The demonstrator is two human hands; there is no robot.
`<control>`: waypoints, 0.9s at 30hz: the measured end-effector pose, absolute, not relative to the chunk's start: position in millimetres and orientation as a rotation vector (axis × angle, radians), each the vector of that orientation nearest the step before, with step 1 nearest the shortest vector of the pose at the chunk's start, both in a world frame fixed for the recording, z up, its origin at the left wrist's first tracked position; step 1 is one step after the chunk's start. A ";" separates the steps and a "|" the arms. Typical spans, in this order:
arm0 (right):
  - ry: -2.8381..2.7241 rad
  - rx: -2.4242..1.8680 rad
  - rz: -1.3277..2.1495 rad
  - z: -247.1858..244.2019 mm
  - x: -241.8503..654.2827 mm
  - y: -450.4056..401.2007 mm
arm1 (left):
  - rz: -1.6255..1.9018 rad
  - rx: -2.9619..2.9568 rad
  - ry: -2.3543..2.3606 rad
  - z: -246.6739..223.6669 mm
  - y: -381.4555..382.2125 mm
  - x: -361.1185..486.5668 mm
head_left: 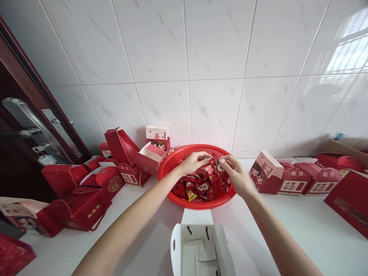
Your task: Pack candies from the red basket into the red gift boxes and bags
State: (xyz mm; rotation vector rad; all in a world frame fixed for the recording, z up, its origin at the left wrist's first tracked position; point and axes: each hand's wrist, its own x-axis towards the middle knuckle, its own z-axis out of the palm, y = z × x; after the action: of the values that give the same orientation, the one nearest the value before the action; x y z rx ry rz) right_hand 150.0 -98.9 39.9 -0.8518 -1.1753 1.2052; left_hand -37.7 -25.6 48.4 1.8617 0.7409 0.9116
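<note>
A red plastic basket [163, 177] holds a heap of wrapped candies [202, 188], mostly red, with a yellow one near the front. Both my hands are over this heap. My left hand [195, 163] is closed, thumb and fingers pinched at a red wrapped candy [212, 171]. Opposite it, my right hand [235, 173] grips a dark red wrapped candy [220, 167] with white print between thumb and fingers. The fingertips of the two hands are close together. In front of the basket stands an open white-lined box [201, 251]; its visible inside shows folded bottom flaps and dark cord ends.
Several red gift boxes [86, 209] crowd the left side of the white counter [143, 222], some with lids up. More boxes [293, 182] line the right, near a cardboard carton [346, 147]. A tiled wall [215, 111] rises behind; a door handle [34, 119] is at far left.
</note>
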 end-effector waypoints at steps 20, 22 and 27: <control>-0.870 -0.779 1.064 34.2 150.2 -94.0 | 1.091 1.800 1.442 45.5 -7.0 -63.5; -0.852 -0.776 1.048 33.7 149.6 -93.7 | 0.913 1.901 1.369 44.7 -10.3 -66.5; -0.831 -0.794 1.020 35.1 147.8 -95.8 | 0.425 2.075 1.155 39.9 -18.6 -65.5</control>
State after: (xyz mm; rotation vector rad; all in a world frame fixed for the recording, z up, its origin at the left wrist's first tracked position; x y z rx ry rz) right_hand 147.8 -95.8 35.1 -0.7942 -0.8308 1.0201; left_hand -65.5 -18.6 39.9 2.0746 1.1552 0.4250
